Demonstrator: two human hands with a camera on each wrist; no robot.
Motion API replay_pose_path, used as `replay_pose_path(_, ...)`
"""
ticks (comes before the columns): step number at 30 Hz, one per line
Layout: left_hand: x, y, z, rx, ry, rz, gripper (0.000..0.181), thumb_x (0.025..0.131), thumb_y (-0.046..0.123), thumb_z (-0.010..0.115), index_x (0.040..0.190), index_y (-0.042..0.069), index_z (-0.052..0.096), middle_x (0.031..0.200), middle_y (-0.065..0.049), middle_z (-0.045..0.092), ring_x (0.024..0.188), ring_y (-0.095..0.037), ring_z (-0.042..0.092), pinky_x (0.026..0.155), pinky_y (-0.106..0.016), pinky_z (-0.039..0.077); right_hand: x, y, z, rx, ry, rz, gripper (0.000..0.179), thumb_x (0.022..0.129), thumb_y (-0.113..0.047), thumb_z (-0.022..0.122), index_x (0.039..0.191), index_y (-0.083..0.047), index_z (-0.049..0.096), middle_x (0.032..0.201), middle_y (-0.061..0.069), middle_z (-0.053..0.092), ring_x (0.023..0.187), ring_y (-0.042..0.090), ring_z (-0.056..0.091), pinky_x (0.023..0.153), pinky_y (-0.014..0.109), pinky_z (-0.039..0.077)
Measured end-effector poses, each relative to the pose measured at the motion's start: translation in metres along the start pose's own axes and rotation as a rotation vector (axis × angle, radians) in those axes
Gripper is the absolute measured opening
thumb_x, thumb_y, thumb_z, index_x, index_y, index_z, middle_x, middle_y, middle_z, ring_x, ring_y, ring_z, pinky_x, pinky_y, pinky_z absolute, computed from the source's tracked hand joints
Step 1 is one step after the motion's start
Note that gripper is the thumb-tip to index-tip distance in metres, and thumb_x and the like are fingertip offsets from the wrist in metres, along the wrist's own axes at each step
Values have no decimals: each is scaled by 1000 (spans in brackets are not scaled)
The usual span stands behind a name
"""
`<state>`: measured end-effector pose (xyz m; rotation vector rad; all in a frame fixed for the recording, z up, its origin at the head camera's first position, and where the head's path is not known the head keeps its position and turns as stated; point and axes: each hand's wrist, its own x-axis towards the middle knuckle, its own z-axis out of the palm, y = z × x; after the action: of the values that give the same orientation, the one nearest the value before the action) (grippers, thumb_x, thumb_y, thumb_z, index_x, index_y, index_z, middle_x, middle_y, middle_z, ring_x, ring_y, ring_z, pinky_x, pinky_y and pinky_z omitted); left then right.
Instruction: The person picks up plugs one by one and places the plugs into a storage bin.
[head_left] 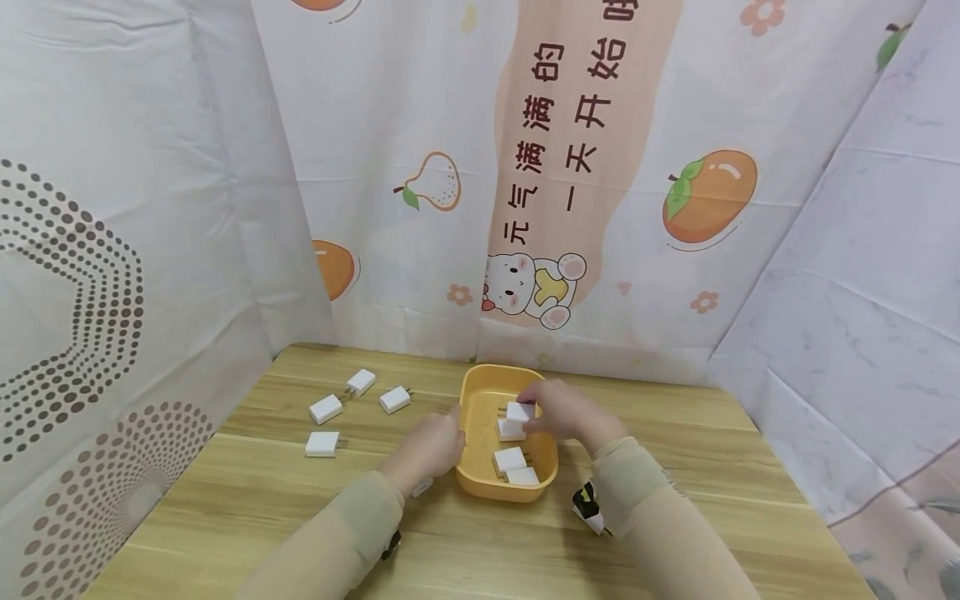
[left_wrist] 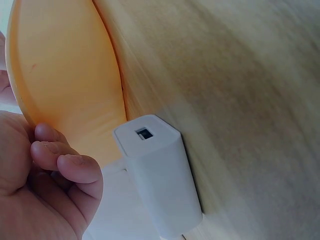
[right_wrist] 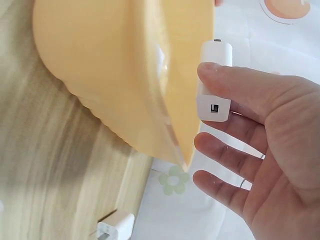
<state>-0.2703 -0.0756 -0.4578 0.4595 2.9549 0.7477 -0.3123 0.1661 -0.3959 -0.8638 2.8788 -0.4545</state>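
Note:
A yellow plastic basket (head_left: 480,400) stands on the table, with several white charger plugs (head_left: 510,460) lying inside. My left hand (head_left: 431,450) grips the basket's left rim; in the left wrist view its fingers curl at the orange wall (left_wrist: 75,65). Just beside that hand a white charger plug (left_wrist: 160,175) rests on the table, its USB port facing up. Over the basket's right side, my right hand (head_left: 566,410) pinches another white charger plug (right_wrist: 216,52) between thumb and forefinger. The other fingers of that hand are spread apart below it.
Several white charger plugs (head_left: 322,444) lie on the table at the left. A black-and-white object (head_left: 588,508) sits by the right sleeve, and a small dark thing (head_left: 391,546) is partly hidden by the left sleeve. Printed curtains (head_left: 420,275) hang behind the wooden table (head_left: 480,558).

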Motion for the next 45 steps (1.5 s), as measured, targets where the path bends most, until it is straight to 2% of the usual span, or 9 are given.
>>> replay_pose_path(5,1,-1,1,18,6,13,56,105,16,54,151,-10,36,125,-25,65,77,-17,63,66,-30,53,1,1,9,-48,-13,-10,28,82,-17,87,107,-10,75,101,-3,71,94,22,63,93,44,50)
replay_pose_path(11,1,-1,0,14,4,24,56,105,16,53,151,-12,35,125,-25,65,73,-16,60,61,-28,50,0,3,12,-19,-43,49,32,84,-16,84,114,-8,75,110,2,72,107,25,64,99,44,48)
replay_pose_path(18,0,-1,0,7,8,42,56,104,15,54,150,-13,36,126,-27,64,73,-16,61,59,-26,49,-1,2,10,-14,-39,53,33,87,-15,82,117,-6,74,114,5,73,111,28,64,101,46,48)
replay_pose_path(22,1,-2,2,-1,13,36,56,104,15,54,150,-12,36,121,-26,65,70,-16,60,57,-27,49,-2,0,7,-14,-40,54,33,88,-17,81,118,-5,73,116,6,72,113,28,64,100,46,48)
replay_pose_path(27,1,-2,2,-3,20,32,55,104,14,54,150,-11,38,119,-25,66,67,-14,58,56,-26,49,-5,-1,-1,8,-33,39,36,90,-17,79,122,-3,71,120,9,70,117,31,62,102,48,47)
replay_pose_path(34,0,0,1,-27,13,20,55,105,13,53,151,-11,36,114,-22,67,62,-12,56,52,-26,48,-7,6,-15,-8,43,-16,38,88,-16,80,122,-2,71,119,10,71,115,29,64,101,47,49)
replay_pose_path(41,0,1,0,-13,6,11,56,105,15,53,151,-12,36,127,-27,63,61,-15,55,53,-28,48,-15,4,-41,-43,78,-20,42,89,-21,80,126,-2,69,122,12,70,116,34,63,100,51,48)
replay_pose_path(45,0,0,2,0,14,8,56,105,15,54,151,-11,37,129,-27,62,66,-14,57,56,-27,48,-20,3,-57,-39,105,-41,44,90,-23,78,129,-3,68,126,13,68,117,34,62,101,51,48)
